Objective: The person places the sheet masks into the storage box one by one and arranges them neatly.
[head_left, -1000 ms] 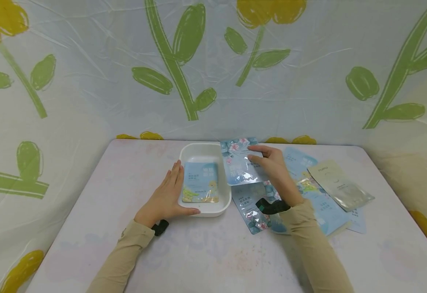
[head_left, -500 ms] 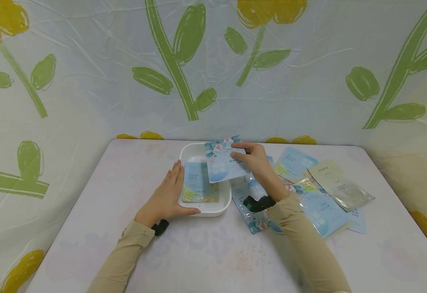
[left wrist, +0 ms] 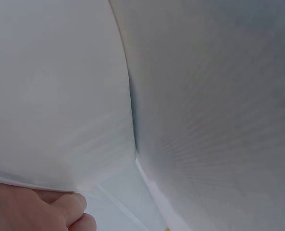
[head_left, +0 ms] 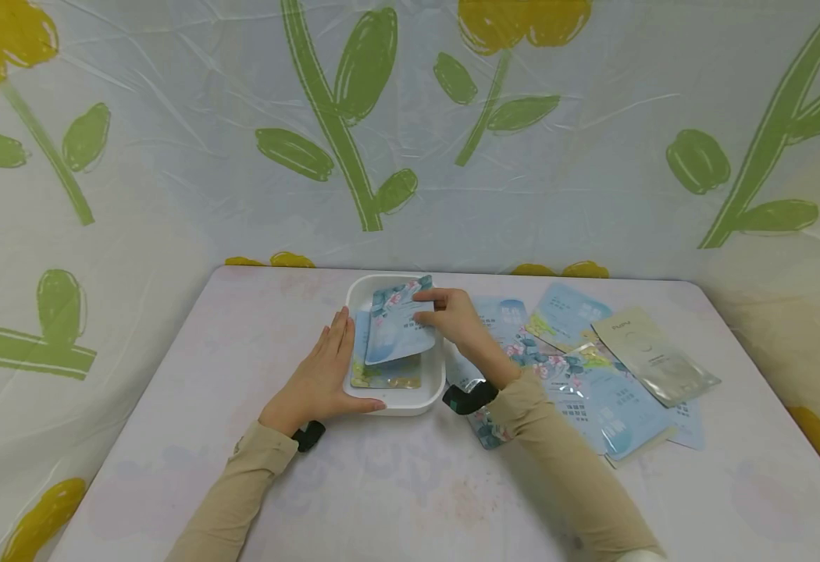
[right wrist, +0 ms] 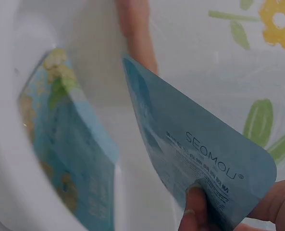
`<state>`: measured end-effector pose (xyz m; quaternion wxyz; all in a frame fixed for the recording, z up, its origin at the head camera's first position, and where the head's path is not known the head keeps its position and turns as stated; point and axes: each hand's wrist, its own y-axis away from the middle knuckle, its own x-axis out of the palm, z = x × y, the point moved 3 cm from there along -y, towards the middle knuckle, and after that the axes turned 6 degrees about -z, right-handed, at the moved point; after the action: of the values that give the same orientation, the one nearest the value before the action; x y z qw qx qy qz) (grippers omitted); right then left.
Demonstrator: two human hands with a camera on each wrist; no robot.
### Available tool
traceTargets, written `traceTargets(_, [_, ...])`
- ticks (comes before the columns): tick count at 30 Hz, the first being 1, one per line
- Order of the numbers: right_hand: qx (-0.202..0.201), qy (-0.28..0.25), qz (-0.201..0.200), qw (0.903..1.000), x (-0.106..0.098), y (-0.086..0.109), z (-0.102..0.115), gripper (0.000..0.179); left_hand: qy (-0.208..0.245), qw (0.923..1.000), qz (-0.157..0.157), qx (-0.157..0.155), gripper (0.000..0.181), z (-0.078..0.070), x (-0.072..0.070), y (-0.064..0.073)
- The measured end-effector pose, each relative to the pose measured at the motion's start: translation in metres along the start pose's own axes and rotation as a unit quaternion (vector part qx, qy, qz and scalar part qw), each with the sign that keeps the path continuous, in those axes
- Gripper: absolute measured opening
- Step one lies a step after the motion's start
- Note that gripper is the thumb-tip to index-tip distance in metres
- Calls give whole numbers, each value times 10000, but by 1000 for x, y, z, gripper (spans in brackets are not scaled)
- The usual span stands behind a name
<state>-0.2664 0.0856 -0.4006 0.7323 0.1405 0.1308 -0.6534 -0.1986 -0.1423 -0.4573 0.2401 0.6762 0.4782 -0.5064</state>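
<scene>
My right hand [head_left: 452,316] pinches a blue flowered sheet mask packet [head_left: 399,324] by its right edge, thumb on one face. The packet hangs tilted over the white tray [head_left: 429,402]. Its printed side shows "SEOMOU" in the right wrist view. Below it, a blue packet with yellow flowers [head_left: 389,378] lies flat on the tray bottom, partly covered by the held one in the head view. Fingers straight, my left hand [head_left: 319,371] rests along the tray's left side, thumb at the near corner. In the left wrist view, its fingers [left wrist: 68,209] touch the tray's outer wall.
Right of the tray, several blue and flowered packets [head_left: 624,406] lie overlapping on the table [head_left: 382,499]. A silver-green packet [head_left: 652,355] tops the pile's right side. A flower-printed cloth [head_left: 192,156] hangs behind the table.
My right hand has carried the flowered packet leftward from beside the tray to over it, above the packet inside. My left hand has stayed put at the tray's side.
</scene>
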Motion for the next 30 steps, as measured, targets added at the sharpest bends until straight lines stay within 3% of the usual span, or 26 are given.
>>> traceTargets(10, [-72, 534, 236, 9983, 25, 2, -3, 36, 3, 10000, -81, 32, 139, 0, 0, 0])
traceTargets(23, [-489, 1422, 508, 9873, 37, 3, -8, 42, -78, 9999, -98, 79, 138, -1, 0, 0])
traceTargets(30, [-131, 1738, 843, 9811, 42, 8, -9, 61, -72, 9998, -147, 140, 138, -2, 0, 0])
